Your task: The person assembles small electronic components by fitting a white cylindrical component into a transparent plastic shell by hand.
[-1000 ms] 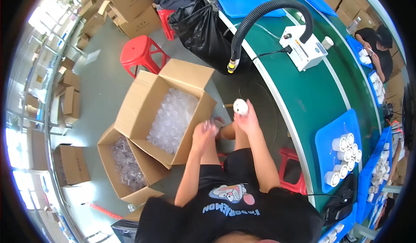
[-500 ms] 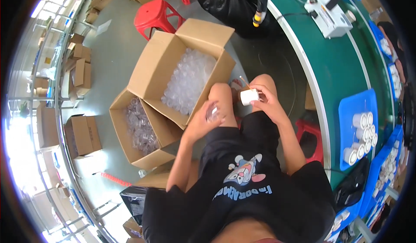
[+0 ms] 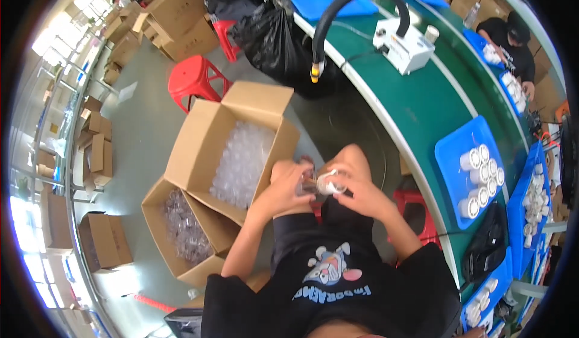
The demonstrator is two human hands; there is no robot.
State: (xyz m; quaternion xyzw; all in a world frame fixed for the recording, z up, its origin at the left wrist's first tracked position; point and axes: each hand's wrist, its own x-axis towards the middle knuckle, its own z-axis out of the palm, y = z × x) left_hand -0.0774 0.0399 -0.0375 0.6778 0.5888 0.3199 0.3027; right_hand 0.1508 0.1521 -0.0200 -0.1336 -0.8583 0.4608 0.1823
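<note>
Above my lap, my two hands meet. My left hand (image 3: 288, 192) is closed around a small clear plastic cup-like piece (image 3: 309, 185). Facing it, my right hand (image 3: 357, 192) grips a white cylindrical part (image 3: 329, 183), its round end turned toward the clear piece. The two pieces are side by side and very close; whether they touch I cannot tell. Left of my knees, an open carton (image 3: 196, 142) is filled with many clear, rounded plastic pieces (image 3: 241, 166). A second carton (image 3: 158, 229) beside it contains more clear plastic pieces (image 3: 186, 229).
To my right curves a green-topped workbench (image 3: 386, 91). On it are a blue tray (image 3: 449, 151) with several white cylindrical parts (image 3: 481, 172), and a white machine (image 3: 404, 48) with a black hose (image 3: 329, 21). A red stool (image 3: 192, 78) and black bag (image 3: 271, 42) stand ahead. Another person (image 3: 512, 45) sits across.
My hands have come together from apart, bringing the clear piece up to the white part. The white part has been turned toward my left hand. The whole view has shifted.
</note>
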